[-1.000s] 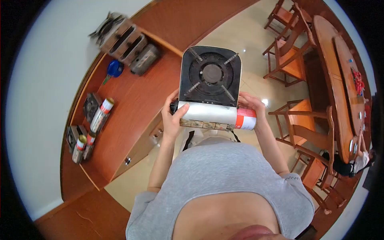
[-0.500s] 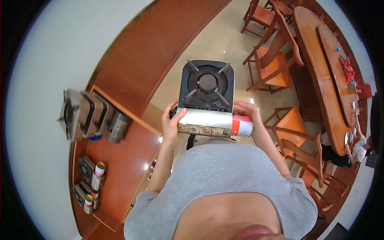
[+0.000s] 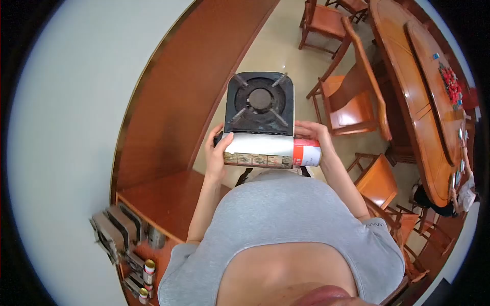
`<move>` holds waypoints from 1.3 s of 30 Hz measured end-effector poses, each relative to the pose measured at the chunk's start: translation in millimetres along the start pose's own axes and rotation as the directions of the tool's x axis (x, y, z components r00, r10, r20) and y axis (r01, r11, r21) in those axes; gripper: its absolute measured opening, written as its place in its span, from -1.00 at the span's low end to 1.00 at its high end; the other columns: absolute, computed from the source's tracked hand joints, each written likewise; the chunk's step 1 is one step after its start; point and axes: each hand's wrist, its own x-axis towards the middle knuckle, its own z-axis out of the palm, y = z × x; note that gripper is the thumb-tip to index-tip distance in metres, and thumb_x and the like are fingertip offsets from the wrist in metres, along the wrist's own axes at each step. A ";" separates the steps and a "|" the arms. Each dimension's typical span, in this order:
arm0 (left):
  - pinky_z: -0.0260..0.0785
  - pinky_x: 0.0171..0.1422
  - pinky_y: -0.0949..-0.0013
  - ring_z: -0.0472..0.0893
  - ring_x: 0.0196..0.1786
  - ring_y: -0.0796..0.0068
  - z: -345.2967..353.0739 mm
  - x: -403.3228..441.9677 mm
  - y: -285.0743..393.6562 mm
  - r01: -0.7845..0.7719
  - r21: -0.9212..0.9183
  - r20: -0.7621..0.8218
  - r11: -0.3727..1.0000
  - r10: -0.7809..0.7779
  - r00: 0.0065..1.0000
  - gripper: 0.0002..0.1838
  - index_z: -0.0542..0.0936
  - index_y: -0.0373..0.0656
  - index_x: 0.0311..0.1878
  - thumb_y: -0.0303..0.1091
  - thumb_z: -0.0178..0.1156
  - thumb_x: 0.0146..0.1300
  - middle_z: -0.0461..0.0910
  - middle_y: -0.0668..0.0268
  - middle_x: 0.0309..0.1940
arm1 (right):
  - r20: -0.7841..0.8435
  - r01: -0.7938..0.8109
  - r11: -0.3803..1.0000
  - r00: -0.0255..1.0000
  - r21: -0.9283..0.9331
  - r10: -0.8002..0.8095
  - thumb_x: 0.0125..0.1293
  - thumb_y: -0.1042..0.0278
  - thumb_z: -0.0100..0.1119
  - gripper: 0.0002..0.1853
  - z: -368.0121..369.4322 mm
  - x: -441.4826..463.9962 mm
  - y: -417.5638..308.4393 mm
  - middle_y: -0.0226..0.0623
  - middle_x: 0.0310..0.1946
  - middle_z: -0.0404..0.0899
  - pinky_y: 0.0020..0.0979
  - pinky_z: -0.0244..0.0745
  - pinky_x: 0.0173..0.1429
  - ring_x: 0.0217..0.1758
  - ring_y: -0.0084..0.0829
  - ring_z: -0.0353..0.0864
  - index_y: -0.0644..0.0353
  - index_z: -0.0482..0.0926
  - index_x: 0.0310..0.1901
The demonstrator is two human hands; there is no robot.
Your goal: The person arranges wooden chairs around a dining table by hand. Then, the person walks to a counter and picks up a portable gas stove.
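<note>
A portable gas stove [image 3: 259, 115] with a black burner top and a silver front panel is held level before my chest. My left hand [image 3: 217, 153] grips its left end by the dark knob, thumb on the silver panel. At the right end my right hand [image 3: 317, 138] supports the stove, its fingers partly hidden behind the body. A red and white gas canister [image 3: 307, 153] sticks out of the stove's right side beside my right palm.
More stoves [image 3: 115, 227] and several canisters [image 3: 148, 270] rest on the wooden cabinet [image 3: 158, 204] at lower left. Wooden chairs [image 3: 352, 104] and a round table [image 3: 416, 107] with red flowers [image 3: 451, 84] stand at right. A person [image 3: 464, 194] is beside the table.
The cabinet with its stoves and canisters has shifted down and left in view, while the chairs look nearer. Both hands still hold the stove, which sits slightly further left in view.
</note>
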 end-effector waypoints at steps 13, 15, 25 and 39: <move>0.28 0.27 0.38 0.49 0.12 0.43 -2.9 -6.7 -14.5 -0.108 -0.082 0.037 0.991 0.111 0.993 -0.50 0.44 -0.34 0.23 -0.36 0.24 0.24 0.52 0.19 0.05 | -0.051 0.039 0.994 0.998 -0.100 -0.044 0.25 0.27 0.03 -0.60 4.7 -2.8 -4.3 0.02 -0.11 0.68 -0.38 0.57 -0.02 -0.14 -0.34 0.63 0.36 0.58 0.02; 0.27 0.27 0.37 0.49 0.12 0.42 -6.2 -6.9 -11.6 -0.102 -0.049 0.033 0.994 0.104 0.994 -0.50 0.44 -0.34 0.23 -0.36 0.23 0.23 0.51 0.19 0.06 | -0.033 0.051 0.996 0.998 -0.080 -0.053 0.24 0.27 0.04 -0.59 4.7 -1.0 -0.5 0.05 -0.11 0.67 -0.37 0.57 -0.02 -0.13 -0.34 0.63 0.37 0.58 0.03; 0.27 0.26 0.38 0.48 0.14 0.40 1.0 -24.6 -2.2 -0.126 -0.066 0.129 0.990 0.134 0.983 -0.47 0.46 -0.36 0.21 -0.37 0.27 0.18 0.49 0.14 0.08 | -0.043 0.157 0.986 0.987 0.060 -0.154 0.23 0.30 0.08 -0.53 2.5 -52.4 14.2 0.00 -0.15 0.67 -0.41 0.56 -0.07 -0.21 -0.36 0.63 0.42 0.50 0.11; 0.38 0.03 0.46 0.55 -0.10 0.55 -34.6 34.1 42.5 -0.100 -0.043 0.428 0.994 0.109 0.897 -0.47 0.45 -0.31 0.20 -0.35 0.33 0.18 0.54 0.28 -0.13 | -0.177 0.333 0.903 0.940 0.270 -0.293 0.17 0.22 0.20 -0.49 57.0 -58.9 58.8 -0.15 -0.24 0.66 -0.36 0.58 -0.14 -0.25 -0.35 0.61 0.42 0.48 0.08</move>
